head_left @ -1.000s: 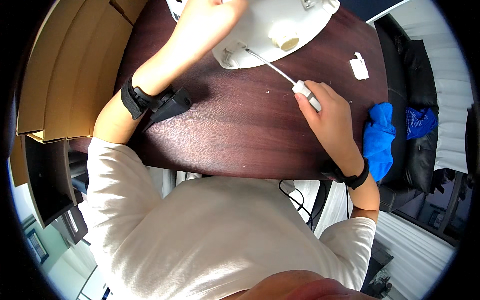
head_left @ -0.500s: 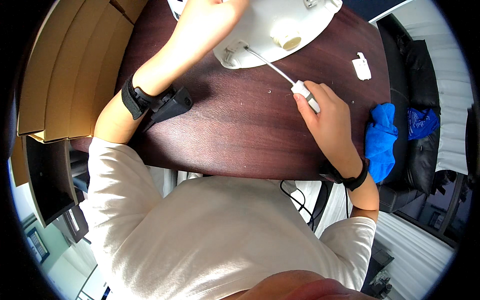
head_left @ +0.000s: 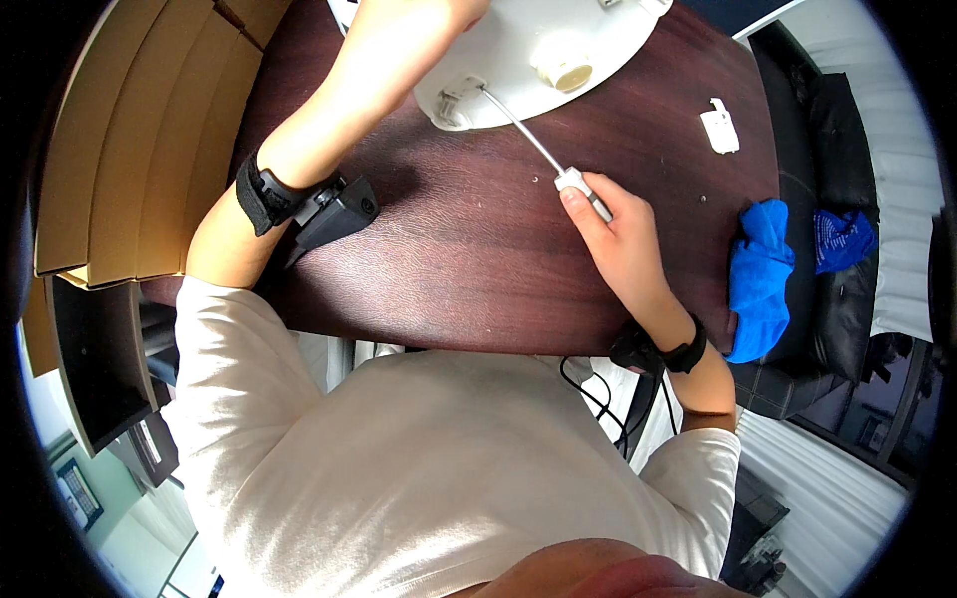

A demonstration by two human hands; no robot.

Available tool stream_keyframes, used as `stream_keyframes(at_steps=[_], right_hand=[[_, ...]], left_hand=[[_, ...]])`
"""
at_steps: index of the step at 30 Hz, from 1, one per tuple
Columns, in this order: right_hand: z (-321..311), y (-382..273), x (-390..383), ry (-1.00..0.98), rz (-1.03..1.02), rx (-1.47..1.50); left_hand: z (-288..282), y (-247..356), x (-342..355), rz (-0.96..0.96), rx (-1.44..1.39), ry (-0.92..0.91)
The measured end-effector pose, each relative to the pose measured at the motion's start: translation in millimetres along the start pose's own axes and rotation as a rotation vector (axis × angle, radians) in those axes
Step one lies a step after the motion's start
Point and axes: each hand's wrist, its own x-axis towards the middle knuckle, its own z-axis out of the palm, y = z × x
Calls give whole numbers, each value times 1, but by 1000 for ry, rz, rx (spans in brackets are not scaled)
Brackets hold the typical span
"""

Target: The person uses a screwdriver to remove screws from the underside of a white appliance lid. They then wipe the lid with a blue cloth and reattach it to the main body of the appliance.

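Observation:
My right hand is closed round the white and grey handle of a screwdriver. The metal shaft runs up and left, and its tip meets a small fitting in the near left corner of a white plastic shell. A round cream-coloured cylinder rises from that shell, to the right of the tip. My left hand is over the shell's far left part, at the top edge of the picture. Its fingers are cut off from view, so its grip does not show.
Under the shell is a dark wood-grain table. Toward its right side lies a small white plastic piece, with a blue cloth at the right edge. Cardboard boxes stand at the left, and a black sofa at the right.
My right hand and the screwdriver handle have shifted left, so the shaft stands steeper. The shell has slid slightly left and up in the picture, and my left hand has moved slightly the same way.

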Motion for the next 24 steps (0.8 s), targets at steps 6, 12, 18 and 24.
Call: stream_keyframes(at_steps=[6,12,18,24], right_hand=[[1,-10,-1,-320,557,910],[-9,-7,-3,-293,448,632],[-24,-12,-2,72,-247,-413],[-29,-22,0,84,-317,-543]], left_hand=[[1,9,-3,-2,10,-91],[-3,-2,4,81,74,-3],[-6,6,3,-57,127,-23],[-3,11,2,1,33,-92]])
